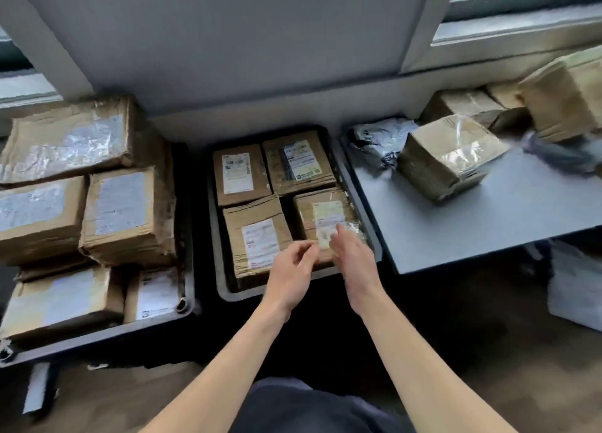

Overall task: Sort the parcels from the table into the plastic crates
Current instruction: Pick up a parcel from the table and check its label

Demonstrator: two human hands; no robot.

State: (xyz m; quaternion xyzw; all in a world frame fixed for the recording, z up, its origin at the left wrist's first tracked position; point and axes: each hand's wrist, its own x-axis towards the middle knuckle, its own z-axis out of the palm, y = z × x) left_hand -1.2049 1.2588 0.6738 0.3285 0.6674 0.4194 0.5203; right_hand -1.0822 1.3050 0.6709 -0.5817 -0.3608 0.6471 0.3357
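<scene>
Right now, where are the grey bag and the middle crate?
grey bag (pixel 379 140): head view, on its crumpled middle.
middle crate (pixel 215 237): head view, on its left wall.

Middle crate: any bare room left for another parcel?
Middle crate is crowded: four parcels, only a narrow dark gap between the two near ones. Left crate is packed. Bare room: the near part of the table, in front of the taped box.
</scene>
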